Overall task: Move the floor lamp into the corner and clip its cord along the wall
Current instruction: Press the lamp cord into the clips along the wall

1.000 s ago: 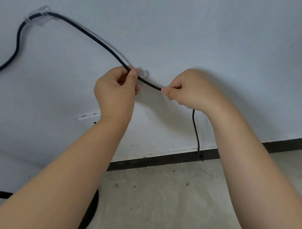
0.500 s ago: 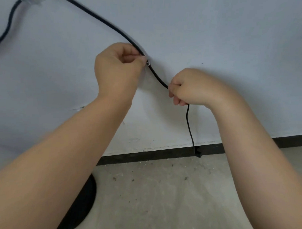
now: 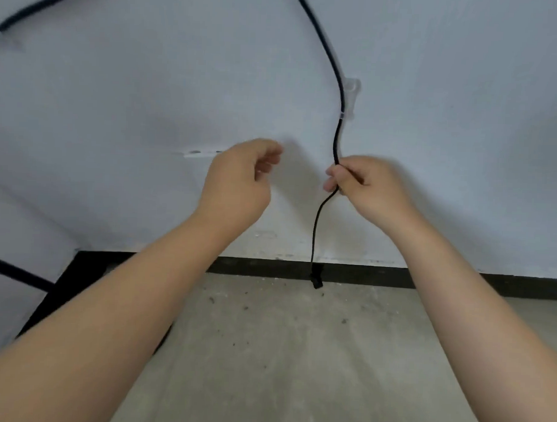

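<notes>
A black lamp cord runs down the white wall and passes through a clear plastic clip stuck to the wall. Below the clip, my right hand pinches the cord. The cord's loose end hangs down to a small black plug in front of the baseboard. My left hand hovers to the left of the cord with curled fingers, holding nothing and clear of the wall. Another stretch of the cord shows at the upper left. A dark lamp part crosses the lower left.
A black baseboard runs along the foot of the wall, above a dusty grey concrete floor. A white scuffed strip marks the wall left of my left hand. The room corner lies at the lower left.
My left hand has let go of the cord at the clip and dropped away to the left. The cord now sits in the clip. My view has shifted left and down.
</notes>
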`<move>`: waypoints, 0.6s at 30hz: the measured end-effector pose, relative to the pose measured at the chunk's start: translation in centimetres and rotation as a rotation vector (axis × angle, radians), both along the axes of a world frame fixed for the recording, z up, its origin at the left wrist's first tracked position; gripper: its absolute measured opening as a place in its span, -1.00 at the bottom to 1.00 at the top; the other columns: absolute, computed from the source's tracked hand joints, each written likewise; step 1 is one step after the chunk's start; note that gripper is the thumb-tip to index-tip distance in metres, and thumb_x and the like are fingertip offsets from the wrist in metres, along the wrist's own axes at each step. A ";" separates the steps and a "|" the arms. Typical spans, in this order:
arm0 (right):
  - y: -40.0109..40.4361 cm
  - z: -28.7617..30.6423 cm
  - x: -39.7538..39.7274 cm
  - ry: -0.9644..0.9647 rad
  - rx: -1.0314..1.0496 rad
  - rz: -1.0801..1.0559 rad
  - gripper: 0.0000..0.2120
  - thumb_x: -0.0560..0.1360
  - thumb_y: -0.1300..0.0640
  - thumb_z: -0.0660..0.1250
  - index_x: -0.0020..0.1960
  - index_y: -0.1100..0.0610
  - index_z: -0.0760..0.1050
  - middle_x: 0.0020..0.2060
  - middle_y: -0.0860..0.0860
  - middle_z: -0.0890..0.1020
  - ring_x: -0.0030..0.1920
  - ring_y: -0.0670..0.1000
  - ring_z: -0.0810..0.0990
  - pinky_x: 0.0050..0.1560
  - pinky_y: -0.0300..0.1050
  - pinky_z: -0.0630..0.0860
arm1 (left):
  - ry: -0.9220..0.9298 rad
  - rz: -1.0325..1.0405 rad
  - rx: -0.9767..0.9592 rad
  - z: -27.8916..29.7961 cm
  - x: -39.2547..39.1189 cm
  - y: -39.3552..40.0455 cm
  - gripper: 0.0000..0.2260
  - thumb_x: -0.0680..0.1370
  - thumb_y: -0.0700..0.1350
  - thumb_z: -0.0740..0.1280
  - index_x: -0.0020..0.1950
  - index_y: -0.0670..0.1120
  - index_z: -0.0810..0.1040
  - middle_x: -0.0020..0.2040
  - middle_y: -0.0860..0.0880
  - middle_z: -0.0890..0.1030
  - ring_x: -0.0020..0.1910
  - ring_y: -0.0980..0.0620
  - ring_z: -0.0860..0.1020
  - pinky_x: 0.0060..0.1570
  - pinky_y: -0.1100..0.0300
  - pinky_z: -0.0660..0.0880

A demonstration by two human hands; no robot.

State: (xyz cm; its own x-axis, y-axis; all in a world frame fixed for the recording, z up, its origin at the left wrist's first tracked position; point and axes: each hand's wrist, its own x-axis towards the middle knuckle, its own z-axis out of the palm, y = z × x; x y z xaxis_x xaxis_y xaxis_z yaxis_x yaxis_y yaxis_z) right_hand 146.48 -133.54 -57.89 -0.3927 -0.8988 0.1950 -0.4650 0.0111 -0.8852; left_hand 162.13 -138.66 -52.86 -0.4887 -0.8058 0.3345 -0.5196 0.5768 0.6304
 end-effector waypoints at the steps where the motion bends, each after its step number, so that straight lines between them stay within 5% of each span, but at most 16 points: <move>1: 0.0 -0.3 0.0 0.053 0.018 0.018 -0.84 0.49 0.26 0.20 -0.11 0.24 0.56 -0.29 0.03 0.60 -0.19 0.03 0.56 0.04 0.02 0.50 | -0.061 0.028 0.051 -2.0 1.2 0.2 -0.57 0.43 -0.50 0.09 0.19 -0.21 0.50 0.00 -0.08 0.57 -0.05 0.03 0.49 -0.07 0.51 0.35; 4: -0.2 -1.4 0.6 0.087 0.105 0.043 -0.82 0.49 0.23 0.22 -0.14 0.30 0.55 -0.24 0.18 0.62 -0.27 0.05 0.61 -0.11 -0.02 0.58 | -0.214 0.088 0.194 -7.7 4.1 0.6 -0.67 0.51 -0.42 0.15 0.22 -0.21 0.48 0.16 -0.17 0.58 0.11 -0.08 0.52 0.13 0.24 0.38; 8: -1.1 -3.3 2.6 -0.349 0.095 0.028 -0.74 0.51 0.25 0.21 -0.34 0.11 0.48 -0.35 0.04 0.57 -0.51 -0.19 0.60 -0.39 -0.36 0.59 | -0.240 0.132 0.423 -12.7 5.7 1.2 -0.67 0.52 -0.39 0.17 0.27 -0.24 0.41 0.25 -0.23 0.52 0.21 -0.14 0.48 0.22 0.15 0.37; 14: -2.9 -6.8 7.2 -0.467 0.329 0.113 -0.71 0.55 0.21 0.13 -0.33 0.15 0.44 -0.35 0.05 0.53 -0.40 -0.06 0.59 -0.43 -0.37 0.57 | -0.226 0.095 0.645 -17.1 6.6 1.9 -0.55 0.57 -0.34 0.11 0.44 -0.19 0.11 0.48 -0.19 0.20 0.43 -0.11 0.21 0.35 0.18 0.17; 18: -3.7 -6.9 8.1 -0.554 0.323 0.153 -0.58 0.60 0.16 0.00 -0.38 0.18 0.39 -0.41 0.09 0.54 -0.53 -0.08 0.48 -0.59 -0.33 0.36 | -0.108 0.149 0.690 -18.2 6.4 1.5 -0.50 0.55 -0.39 0.08 0.45 -0.17 0.04 0.50 -0.20 0.10 0.47 -0.10 0.11 0.41 0.12 0.10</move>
